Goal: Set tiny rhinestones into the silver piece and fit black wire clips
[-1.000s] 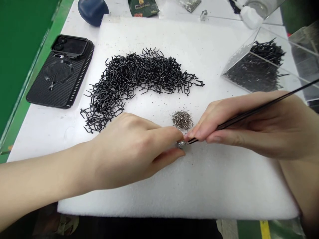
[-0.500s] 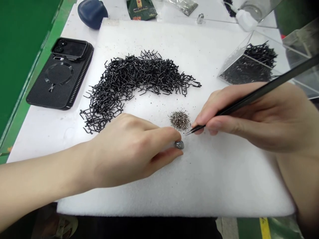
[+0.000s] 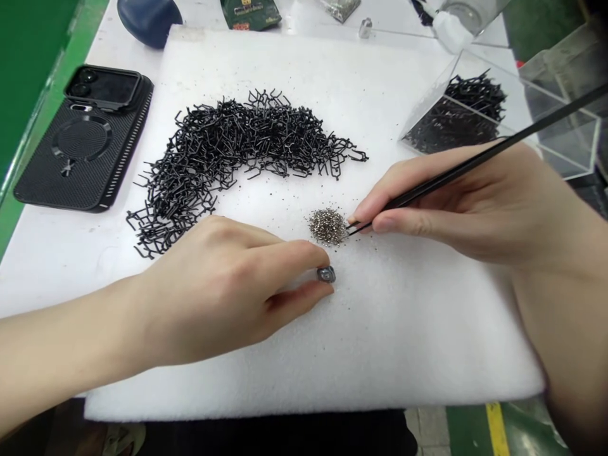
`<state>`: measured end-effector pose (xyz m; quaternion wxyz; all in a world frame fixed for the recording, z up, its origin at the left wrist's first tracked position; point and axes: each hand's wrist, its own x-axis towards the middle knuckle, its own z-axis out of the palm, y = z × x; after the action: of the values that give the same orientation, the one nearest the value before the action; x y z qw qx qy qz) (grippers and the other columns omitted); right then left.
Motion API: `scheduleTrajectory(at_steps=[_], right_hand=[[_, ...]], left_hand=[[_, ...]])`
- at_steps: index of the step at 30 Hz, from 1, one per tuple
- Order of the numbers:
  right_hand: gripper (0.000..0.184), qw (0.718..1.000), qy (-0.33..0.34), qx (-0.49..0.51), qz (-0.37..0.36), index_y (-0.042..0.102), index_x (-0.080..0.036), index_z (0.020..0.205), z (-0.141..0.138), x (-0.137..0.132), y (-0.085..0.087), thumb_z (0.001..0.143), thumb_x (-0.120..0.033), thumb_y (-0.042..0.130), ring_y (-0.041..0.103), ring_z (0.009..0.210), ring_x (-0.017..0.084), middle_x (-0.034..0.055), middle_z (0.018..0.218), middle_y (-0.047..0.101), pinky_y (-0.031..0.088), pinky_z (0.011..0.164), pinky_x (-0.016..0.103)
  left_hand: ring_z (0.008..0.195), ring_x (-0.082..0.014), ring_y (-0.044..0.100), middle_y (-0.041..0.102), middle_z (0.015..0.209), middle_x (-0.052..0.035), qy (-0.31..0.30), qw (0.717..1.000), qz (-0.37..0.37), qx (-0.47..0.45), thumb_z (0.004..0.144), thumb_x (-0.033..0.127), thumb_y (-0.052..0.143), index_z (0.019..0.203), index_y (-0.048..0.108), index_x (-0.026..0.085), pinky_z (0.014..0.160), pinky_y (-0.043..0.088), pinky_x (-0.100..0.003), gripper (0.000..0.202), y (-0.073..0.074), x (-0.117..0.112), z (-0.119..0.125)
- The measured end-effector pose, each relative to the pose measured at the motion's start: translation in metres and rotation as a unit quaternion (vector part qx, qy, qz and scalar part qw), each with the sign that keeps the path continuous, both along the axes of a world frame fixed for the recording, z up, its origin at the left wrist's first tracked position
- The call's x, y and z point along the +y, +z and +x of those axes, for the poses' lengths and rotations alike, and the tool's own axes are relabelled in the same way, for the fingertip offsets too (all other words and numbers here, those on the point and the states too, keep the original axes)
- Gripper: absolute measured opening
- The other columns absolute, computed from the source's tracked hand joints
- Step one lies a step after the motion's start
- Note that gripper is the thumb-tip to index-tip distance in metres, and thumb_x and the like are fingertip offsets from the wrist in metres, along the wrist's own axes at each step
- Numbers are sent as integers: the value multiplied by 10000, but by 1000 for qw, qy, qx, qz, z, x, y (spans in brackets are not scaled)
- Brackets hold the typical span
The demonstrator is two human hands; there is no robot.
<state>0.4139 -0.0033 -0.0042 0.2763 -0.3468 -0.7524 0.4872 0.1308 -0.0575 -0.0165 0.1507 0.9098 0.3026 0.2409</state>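
My left hand [image 3: 228, 285] rests on a white foam pad [image 3: 408, 329] and pinches a small grey metal piece [image 3: 327, 274] between thumb and forefinger. My right hand [image 3: 470, 202] grips black tweezers [image 3: 456, 171], whose tips touch the right edge of a little heap of tiny silvery parts [image 3: 327, 226]. That heap lies just above the grey piece. Farther back on the pad, a long curved pile of black bent wire clips [image 3: 237, 149] stretches from left to centre.
A phone in a black case [image 3: 80, 149] lies at the left on the white table. A tilted clear box [image 3: 475, 107] with black clips stands at the right. A dark blue object [image 3: 147, 19], packets and a small bottle sit along the far edge.
The tweezers lifted off the grey piece in my left fingers and moved up to the heap of silvery parts. My left hand kept its pinch. The view shifted a little to the right.
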Motion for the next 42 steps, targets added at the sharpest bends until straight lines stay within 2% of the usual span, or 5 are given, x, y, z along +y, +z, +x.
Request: scheduleTrajectory(at_steps=[17,24,31,37,42], right_hand=[[109,1000,2,6,-11,905,-284,973,0,-1,1,941,-180,900,824,920,118,-22,986,860,683,841,167],[75,1000,10,12,-4,900,-276,1019,4,1,-4,953,-243,913,820,933,103,-27,1007,860,672,872,153],[104,999,-12,36,-37,900,-270,947,-1,-5,6,919,-171,917,822,853,156,2,942,849,687,749,214],[129,997,52,44,-46,878,-262,949,-14,-13,9,948,-135,858,806,827,122,-7,915,842,659,735,172],[150,995,60,40,-70,865,-263,949,-17,-13,9,948,-115,843,818,859,116,-15,948,848,666,767,156]], left_hand=[[542,-117,656,769,747,40,-3,1000,-19,8,1040,230,730,1074,799,179,503,516,-353,93,4,2,0],[553,-128,666,784,767,30,-7,1000,-20,12,1034,228,735,1087,808,169,502,508,-360,108,4,1,0],[560,-118,668,768,747,42,-11,1000,-15,13,1029,229,752,1090,806,168,514,505,-345,102,1,3,1],[544,-118,618,720,699,36,-11,1000,-9,13,1034,246,743,1069,808,150,503,449,-362,120,5,1,-2],[515,-105,543,670,656,34,-13,1000,-10,25,1033,243,747,1028,806,137,504,393,-348,121,2,3,-1]])
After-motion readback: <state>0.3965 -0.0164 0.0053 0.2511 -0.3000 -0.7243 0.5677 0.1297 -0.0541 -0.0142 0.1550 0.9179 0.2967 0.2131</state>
